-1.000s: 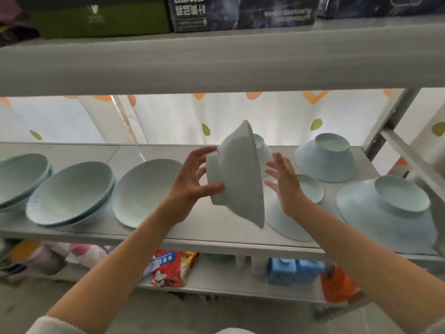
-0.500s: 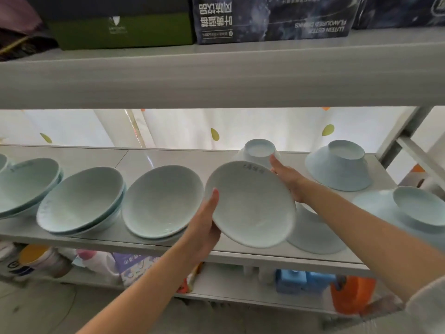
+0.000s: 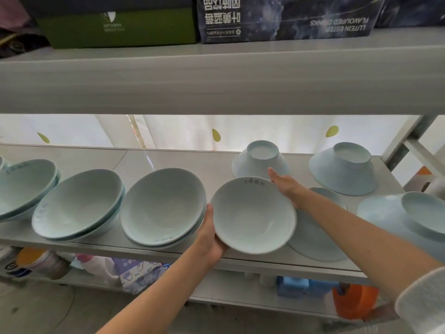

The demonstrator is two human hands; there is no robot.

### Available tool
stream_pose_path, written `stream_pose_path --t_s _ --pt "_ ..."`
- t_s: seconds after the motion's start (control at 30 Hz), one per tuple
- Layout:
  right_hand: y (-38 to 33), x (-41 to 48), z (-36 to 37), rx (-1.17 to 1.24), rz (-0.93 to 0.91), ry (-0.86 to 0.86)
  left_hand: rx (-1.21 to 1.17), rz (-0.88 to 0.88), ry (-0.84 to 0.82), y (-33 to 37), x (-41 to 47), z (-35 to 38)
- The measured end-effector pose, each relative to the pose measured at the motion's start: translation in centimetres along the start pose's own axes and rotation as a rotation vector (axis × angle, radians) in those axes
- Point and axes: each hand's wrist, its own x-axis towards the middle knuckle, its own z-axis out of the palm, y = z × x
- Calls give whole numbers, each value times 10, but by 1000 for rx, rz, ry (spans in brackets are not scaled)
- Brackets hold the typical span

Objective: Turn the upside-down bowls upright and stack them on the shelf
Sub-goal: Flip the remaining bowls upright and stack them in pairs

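Note:
I hold a pale blue bowl [image 3: 252,215] upright above the front of the middle shelf [image 3: 183,157]. My left hand [image 3: 210,235] grips its near left rim from below. My right hand [image 3: 285,184] presses flat against its far right rim. To its left stand upright bowls: one stack [image 3: 161,206] right beside it, another [image 3: 79,203] further left, a third [image 3: 21,184] at the edge. Upside-down bowls lie to the right: one [image 3: 258,157] behind the held bowl, one [image 3: 344,167] at the back right, one [image 3: 409,218] at the front right, and one [image 3: 315,237] partly hidden under my right forearm.
The upper shelf board [image 3: 216,78] hangs low overhead, with boxes [image 3: 277,18] on it. A metal upright [image 3: 409,141] stands at the right. Below the middle shelf sit bottles, packets [image 3: 137,273] and an orange container [image 3: 354,300].
The bowl turned from on edge to upright in my hands and came down beside the nearest upright stack. My left hand slid under its rim; my right hand went to its far side.

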Motion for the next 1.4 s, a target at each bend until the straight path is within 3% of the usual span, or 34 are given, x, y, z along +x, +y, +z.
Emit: stream_pose_path --t_s 0.13,0.27,0.37,0.43,0.5,0.6,0.73,0.87,1.0,1.17,1.4 --pt "-3 -4 0 -72 -12 30 87 76 72 3 3 1" --pt "-5 -4 -16 -52 -110 119 394 191 256 -5 -3 10" --pt "0 -10 -39 6 -162 193 559 333 303 -16 -15 11" --pt "9 -13 -56 -6 -184 271 638 482 336 -29 -30 14" --pt "18 -19 -68 -35 -208 357 787 754 399 -39 -48 26" --pt "31 -28 -83 -31 -200 444 1008 1010 184 -46 -51 55" --pt "52 -37 -93 99 -131 522 1481 882 -210 -50 -18 107" --pt "74 -53 -92 215 -22 518 1866 772 -335 -63 27 156" --pt "96 -68 -94 226 146 501 2079 599 -358 -73 55 182" --pt "109 -82 -102 334 200 494 2078 500 -349 -72 65 190" --pt "108 -95 -112 642 157 477 1728 643 -289 -67 62 187"
